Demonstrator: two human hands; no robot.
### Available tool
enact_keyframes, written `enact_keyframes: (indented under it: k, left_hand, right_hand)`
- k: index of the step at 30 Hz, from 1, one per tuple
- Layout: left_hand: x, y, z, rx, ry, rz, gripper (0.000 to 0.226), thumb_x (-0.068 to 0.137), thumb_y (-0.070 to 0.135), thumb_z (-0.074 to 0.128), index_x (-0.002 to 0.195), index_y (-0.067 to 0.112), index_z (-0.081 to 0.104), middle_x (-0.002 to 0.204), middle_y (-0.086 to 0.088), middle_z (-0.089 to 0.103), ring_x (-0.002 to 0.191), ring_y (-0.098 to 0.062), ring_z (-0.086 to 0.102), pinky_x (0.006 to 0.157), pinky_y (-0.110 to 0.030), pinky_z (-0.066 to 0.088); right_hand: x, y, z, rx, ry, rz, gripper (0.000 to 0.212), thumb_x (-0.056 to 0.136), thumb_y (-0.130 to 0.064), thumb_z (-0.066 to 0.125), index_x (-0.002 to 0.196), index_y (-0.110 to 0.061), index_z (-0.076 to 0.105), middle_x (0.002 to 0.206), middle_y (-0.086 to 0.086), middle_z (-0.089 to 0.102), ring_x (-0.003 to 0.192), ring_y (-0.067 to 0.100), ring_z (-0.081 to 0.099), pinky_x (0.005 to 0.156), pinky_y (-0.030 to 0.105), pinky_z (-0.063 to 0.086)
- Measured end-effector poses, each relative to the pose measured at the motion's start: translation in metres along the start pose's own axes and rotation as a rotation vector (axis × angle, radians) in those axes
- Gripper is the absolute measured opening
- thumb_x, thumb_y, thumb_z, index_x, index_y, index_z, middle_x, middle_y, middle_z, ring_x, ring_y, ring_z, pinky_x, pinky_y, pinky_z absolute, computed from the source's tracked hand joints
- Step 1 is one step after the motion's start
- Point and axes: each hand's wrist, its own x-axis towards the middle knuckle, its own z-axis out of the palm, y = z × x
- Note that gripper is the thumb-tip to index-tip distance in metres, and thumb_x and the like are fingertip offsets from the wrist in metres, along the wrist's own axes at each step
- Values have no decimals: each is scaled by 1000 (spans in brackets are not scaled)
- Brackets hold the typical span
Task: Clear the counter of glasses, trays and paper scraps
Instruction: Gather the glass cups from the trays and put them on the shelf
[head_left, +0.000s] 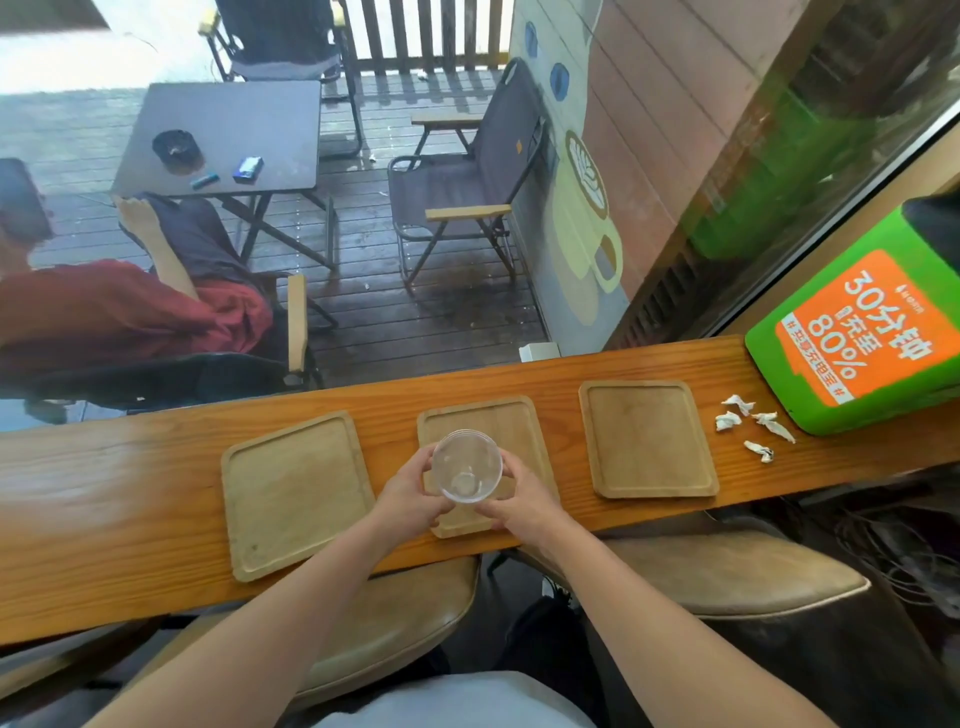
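A clear empty glass (466, 465) is held over the middle wooden tray (483, 415), seen from above. My left hand (410, 491) grips its left side and my right hand (519, 499) grips its right side. A second wooden tray (293, 491) lies to the left on the wooden counter (104, 493). A third tray (649, 439) lies to the right. Several crumpled white paper scraps (756, 423) are scattered right of that tray. Whether the glass rests on the middle tray or hangs above it, I cannot tell.
A green and orange box (862, 332) stands at the counter's right end, close to the scraps. Two padded stools (727, 571) sit below the counter's near edge. Beyond the window are a person in a chair, a dark table and folding chairs.
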Motion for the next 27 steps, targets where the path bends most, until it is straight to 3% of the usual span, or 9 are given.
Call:
enact_keyframes:
  k: [3, 7, 11, 14, 18, 21, 24, 27]
  left_hand:
    - [-5, 4, -8, 0, -5, 29, 60, 81, 16, 77, 125, 45, 49, 119, 18, 56, 87, -20, 67, 64, -32, 60]
    - [-11, 13, -20, -40, -2, 75, 54, 81, 19, 77, 117, 50, 52, 120, 13, 57, 80, -6, 67, 59, -18, 53]
    - [-14, 28, -30, -58, 20, 131, 59, 82, 20, 78, 128, 43, 47, 122, 13, 55, 95, -10, 66, 65, -19, 54]
    - [-13, 46, -37, -82, 11, 193, 62, 83, 22, 77, 135, 36, 46, 125, 12, 56, 107, -10, 61, 75, -21, 53]
    - [-10, 75, -40, -135, -47, 295, 58, 83, 25, 77, 133, 34, 50, 122, 14, 59, 106, -1, 62, 74, -17, 52]
    - [-10, 96, -30, -153, -132, 338, 62, 80, 34, 77, 135, 33, 50, 123, 14, 60, 107, -1, 62, 79, -19, 52]
    - [-13, 116, -9, -191, -235, 372, 60, 74, 40, 76, 129, 38, 52, 119, 15, 61, 99, 5, 64, 70, -12, 53]
    - [-18, 136, 18, -172, -327, 392, 65, 72, 43, 75, 133, 35, 52, 121, 11, 61, 106, -6, 64, 76, -19, 53]
  right_hand:
    - [-4, -7, -1, 14, -30, -9, 78, 84, -24, 81, 147, -39, 38, 141, -10, 48, 108, 13, 62, 78, 29, 62]
    - [-5, -23, -3, 2, -56, -76, 75, 82, -30, 82, 142, -42, 39, 133, -11, 48, 108, 12, 62, 81, 31, 62]
    - [-8, -42, -8, 4, -55, -141, 75, 83, -33, 81, 145, -38, 38, 129, -15, 49, 106, 8, 63, 80, 27, 59]
    - [-12, -59, -16, 29, -42, -196, 64, 82, -39, 81, 133, -44, 42, 126, -17, 52, 108, 4, 61, 81, 23, 58]
    - [-23, -73, -32, 69, 36, -237, 81, 72, -58, 82, 141, -36, 47, 138, -6, 56, 120, 13, 61, 95, 40, 58]
    - [-41, -74, -44, 106, 128, -244, 70, 74, -60, 80, 134, -44, 50, 132, -12, 59, 115, 7, 64, 90, 34, 60]
    - [-65, -68, -60, 145, 243, -225, 60, 73, -63, 79, 125, -54, 50, 129, -15, 59, 114, 7, 63, 91, 35, 60]
    - [-94, -61, -79, 192, 344, -192, 55, 69, -71, 76, 115, -64, 48, 124, -23, 56, 114, 5, 60, 90, 34, 58]
